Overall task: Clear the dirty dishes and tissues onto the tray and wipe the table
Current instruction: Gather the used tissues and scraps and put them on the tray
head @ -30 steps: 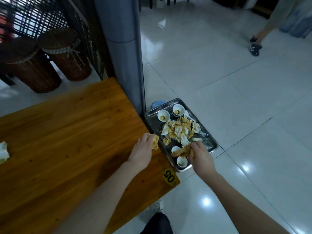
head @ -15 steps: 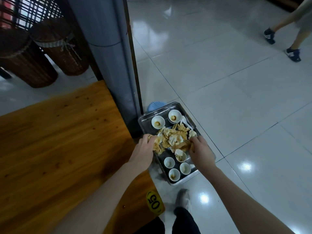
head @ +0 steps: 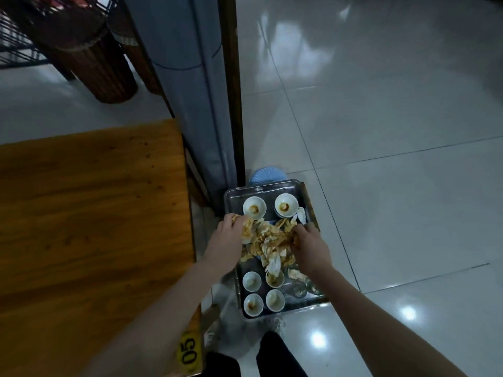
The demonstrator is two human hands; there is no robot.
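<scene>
Pressing in from both sides, the person is working over the rectangular shiny metal tray (head: 261, 185), and clearing is looking mostly done, imo. Small round white ceramic bowls (head: 254, 207) w/ brown dregs are sitting in it: two at the 12 o'clock end, four at the 6 o'clock end. What are prob. clear glasses (head: 299, 289) are standing at 5 o'clock, but they're too blurred to be sure.

The crumpled yellow-stained paper tissues (head: 268, 240) are lying heaped in the tray's middle, between the hands. The left hand (head: 228, 236) is coming in at the heap's 9 o'clock, fingers curling round a wad at its edge. The right hand (head: 310, 244) is coming in at 3 o'clock, fingertips digging into the paper and gripping it. So the heap is touching both palms, approx. centred between them, w/ loose ends trailing toward 6 o'clock.

The orange-brown wooden table (head: 95, 219) w/ a yellow "05" tag (head: 189, 351) is lying at the tray's 9 o'clock, apart from it. Wiping is looking not yet done: no cloth is showing. The table's far side is running out of frame, so I can't tell if anything's waiting there.
</scene>
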